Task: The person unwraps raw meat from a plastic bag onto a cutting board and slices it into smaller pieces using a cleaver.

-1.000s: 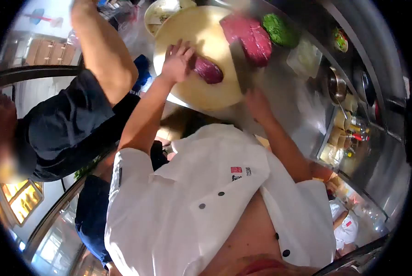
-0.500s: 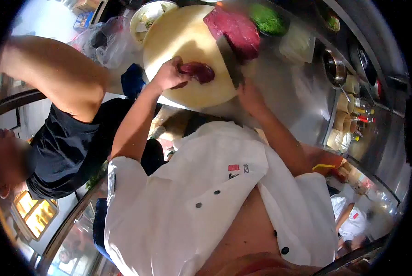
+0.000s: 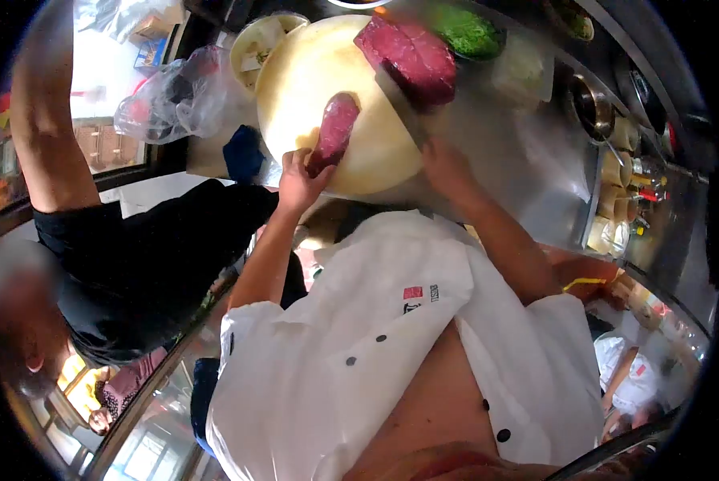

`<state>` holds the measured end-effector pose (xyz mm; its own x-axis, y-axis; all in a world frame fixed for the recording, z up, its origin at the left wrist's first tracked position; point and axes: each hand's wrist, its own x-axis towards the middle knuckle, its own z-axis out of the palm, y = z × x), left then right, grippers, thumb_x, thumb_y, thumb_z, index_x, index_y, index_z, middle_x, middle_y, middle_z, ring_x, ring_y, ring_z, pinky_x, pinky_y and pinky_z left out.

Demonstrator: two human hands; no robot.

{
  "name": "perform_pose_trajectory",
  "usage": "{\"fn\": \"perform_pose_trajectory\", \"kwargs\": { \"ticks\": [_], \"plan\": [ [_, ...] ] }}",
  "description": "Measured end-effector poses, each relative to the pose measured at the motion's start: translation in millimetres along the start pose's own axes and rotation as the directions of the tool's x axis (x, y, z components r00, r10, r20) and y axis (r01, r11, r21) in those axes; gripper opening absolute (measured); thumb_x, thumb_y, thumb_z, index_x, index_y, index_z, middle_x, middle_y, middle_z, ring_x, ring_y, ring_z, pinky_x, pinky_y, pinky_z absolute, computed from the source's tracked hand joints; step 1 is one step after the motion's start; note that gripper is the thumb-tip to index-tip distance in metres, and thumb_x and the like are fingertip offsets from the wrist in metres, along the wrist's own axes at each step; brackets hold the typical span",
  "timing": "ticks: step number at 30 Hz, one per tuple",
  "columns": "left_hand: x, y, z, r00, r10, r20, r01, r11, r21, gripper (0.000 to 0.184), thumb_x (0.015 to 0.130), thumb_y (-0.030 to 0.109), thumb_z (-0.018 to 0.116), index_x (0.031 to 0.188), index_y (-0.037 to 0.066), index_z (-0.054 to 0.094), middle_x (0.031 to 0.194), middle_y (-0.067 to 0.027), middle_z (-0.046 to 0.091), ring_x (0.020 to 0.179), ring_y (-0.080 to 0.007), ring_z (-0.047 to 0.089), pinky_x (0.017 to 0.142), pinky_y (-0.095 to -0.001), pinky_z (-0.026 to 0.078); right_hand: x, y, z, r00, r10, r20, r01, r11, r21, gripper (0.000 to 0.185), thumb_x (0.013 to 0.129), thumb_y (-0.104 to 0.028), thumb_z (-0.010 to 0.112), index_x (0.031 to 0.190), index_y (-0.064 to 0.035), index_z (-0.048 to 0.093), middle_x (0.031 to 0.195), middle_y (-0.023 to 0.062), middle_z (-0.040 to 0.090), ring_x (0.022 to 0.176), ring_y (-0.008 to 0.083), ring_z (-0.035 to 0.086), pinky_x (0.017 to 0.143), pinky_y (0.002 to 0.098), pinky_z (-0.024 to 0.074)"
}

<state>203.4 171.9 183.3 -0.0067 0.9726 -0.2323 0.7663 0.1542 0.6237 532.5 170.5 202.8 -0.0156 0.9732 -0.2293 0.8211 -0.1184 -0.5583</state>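
Observation:
A long piece of red meat lies on the round cutting board, pointing away from me. My left hand grips its near end, close to the board's front edge. In my right hand is the handle of a cleaver, mostly hidden by my fingers. The dark blade slants over the board's right side, up toward a larger slab of red meat, which overlaps the board's far right edge. Whether the blade touches the board or the slab, I cannot tell.
A bowl with scraps and a plastic bag stand left of the board, above a dark blue cloth. Green herbs, a clear tub and a pan are to the right. A person in black is close on my left.
The meat piece has turned from lying crosswise to pointing away from me. My left hand has moved nearer the board's front edge. The person on the left has shifted their arm upward.

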Motion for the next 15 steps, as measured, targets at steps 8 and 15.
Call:
{"fn": "perform_pose_trajectory", "kwargs": {
  "ticks": [8, 15],
  "plan": [
    [70.4, 12.4, 6.4, 0.759, 0.64, -0.123, -0.634, 0.769, 0.085, 0.038, 0.079, 0.007, 0.074, 0.115, 0.005, 0.063, 0.125, -0.0197, 0.06, 0.115, -0.0416, 0.057, 0.099, -0.0463, 0.048, 8.6, -86.1, -30.1, 0.979, -0.025, 0.202, 0.014, 0.998, 0.057, 0.028, 0.1, -0.028, 0.05, 0.106, -0.0014, 0.057, 0.096, 0.0283, 0.066, 0.091, 0.0483, 0.063, 0.078, 0.058, 0.0486],
    [95.0, 0.6, 5.7, 0.737, 0.673, 0.068, -0.675, 0.738, 0.006, 0.039, 0.08, 0.013, 0.071, 0.117, 0.006, 0.063, 0.126, -0.0172, 0.06, 0.119, -0.0412, 0.053, 0.104, -0.0468, 0.044, -2.6, -100.8, -0.5, 0.943, -0.085, 0.321, 0.127, 0.986, -0.11, 0.024, 0.103, -0.02, 0.046, 0.115, -0.0002, 0.051, 0.096, 0.0261, 0.068, 0.086, 0.0455, 0.068, 0.078, 0.0549, 0.0539]
  ]
}}
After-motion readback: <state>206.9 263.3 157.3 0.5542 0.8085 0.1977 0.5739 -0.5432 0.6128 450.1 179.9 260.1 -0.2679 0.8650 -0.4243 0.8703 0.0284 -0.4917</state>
